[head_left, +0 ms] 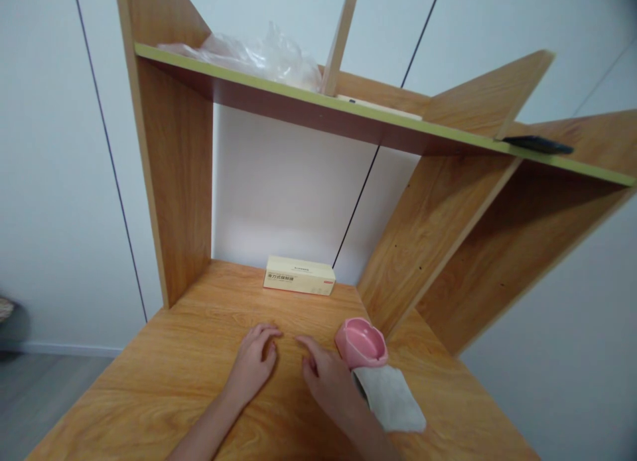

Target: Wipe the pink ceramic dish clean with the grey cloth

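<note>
My left hand rests palm down on the wooden desk, fingers loosely spread and holding nothing. My right hand lies flat beside it, fingers stretched out toward the back, also holding nothing. Just right of my right hand stands a small pink bowl, close to the fingers but apart from them. A folded grey-white cloth lies by my right wrist, below the bowl. A cream box with red print sits at the back of the desk, beyond both hands.
A wooden shelf unit rises from the desk, with upright panels left and right. The top shelf carries a crumpled clear plastic bag and a dark flat object. The white wall lies behind.
</note>
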{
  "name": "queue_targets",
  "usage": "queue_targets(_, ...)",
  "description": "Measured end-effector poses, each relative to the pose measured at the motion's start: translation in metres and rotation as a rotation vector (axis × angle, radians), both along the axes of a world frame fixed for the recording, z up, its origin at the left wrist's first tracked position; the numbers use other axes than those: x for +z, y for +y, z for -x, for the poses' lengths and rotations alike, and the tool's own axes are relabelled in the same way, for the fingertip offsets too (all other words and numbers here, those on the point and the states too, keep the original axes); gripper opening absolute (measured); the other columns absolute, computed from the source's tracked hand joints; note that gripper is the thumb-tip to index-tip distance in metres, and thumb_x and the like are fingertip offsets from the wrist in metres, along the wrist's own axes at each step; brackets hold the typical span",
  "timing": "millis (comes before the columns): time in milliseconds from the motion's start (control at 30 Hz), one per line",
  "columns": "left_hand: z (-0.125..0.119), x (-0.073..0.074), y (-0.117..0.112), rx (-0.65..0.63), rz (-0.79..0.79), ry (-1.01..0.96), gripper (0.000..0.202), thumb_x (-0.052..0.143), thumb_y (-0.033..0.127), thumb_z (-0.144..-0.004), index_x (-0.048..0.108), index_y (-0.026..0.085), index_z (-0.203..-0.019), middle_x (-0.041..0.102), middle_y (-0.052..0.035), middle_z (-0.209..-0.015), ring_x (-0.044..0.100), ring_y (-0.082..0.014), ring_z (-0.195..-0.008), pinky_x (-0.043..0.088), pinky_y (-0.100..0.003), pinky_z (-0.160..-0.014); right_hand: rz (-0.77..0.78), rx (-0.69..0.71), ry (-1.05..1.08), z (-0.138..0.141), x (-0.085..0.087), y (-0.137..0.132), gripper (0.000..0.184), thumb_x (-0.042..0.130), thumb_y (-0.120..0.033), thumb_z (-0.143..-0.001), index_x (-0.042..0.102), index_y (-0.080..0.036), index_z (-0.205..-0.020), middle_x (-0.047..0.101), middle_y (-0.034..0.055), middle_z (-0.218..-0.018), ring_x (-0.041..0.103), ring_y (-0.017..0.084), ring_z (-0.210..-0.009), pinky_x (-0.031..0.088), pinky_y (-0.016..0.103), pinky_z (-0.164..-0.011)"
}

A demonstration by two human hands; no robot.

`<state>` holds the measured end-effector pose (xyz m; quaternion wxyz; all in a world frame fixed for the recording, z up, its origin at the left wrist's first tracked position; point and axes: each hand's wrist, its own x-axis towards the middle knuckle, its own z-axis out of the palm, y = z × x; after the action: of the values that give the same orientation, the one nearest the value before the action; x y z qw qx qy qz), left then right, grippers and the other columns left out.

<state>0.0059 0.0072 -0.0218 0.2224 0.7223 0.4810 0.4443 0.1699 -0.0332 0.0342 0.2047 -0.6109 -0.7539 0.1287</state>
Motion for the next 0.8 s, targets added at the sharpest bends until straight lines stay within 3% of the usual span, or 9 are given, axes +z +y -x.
queue_targets(167, 0.001, 0.006, -0.004, 0.022, 0.196, -0.029, 0.022, 0.034, 0.03, -0.084, 0.053, 0.021, -0.089, 0.065, -0.0042, -0.085, 0.06, -0.0184, -0.079, 0.045, -0.03, -0.074, 0.107, 0.048, 0.27, 0.022, -0.036, 0.007, 0.045, 0.037, -0.014, -0.074, 0.049, -0.019, -0.117, 0.057, -0.0009, -0.064, 0.053, 0.014, -0.059, 0.04, 0.024, -0.057)
queue_targets(300, 0.0, 0.008, -0.004, 0.038, 0.243, -0.001, 0.024, 0.028, 0.035, -0.086, 0.048, 0.022, -0.082, 0.063, -0.0021, -0.077, 0.06, -0.0176, -0.073, 0.044, -0.028, -0.069, 0.184, 0.051, 0.443, 0.02, -0.051, 0.011, 0.048, 0.037, -0.014, -0.073, 0.043, -0.015, -0.121, 0.045, -0.0048, -0.056, 0.045, 0.013, -0.051, 0.037, 0.023, -0.05)
queue_targets(800, -0.001, 0.007, -0.006, -0.022, 0.259, 0.216, 0.031, 0.024, 0.035, -0.089, 0.048, 0.022, -0.076, 0.062, -0.0016, -0.071, 0.059, -0.0164, -0.069, 0.04, -0.024, -0.062, 0.101, 0.03, 0.527, 0.021, -0.056, 0.006, 0.04, 0.036, -0.014, -0.076, 0.047, -0.018, -0.114, 0.045, -0.0045, -0.059, 0.048, 0.013, -0.055, 0.038, 0.023, -0.056)
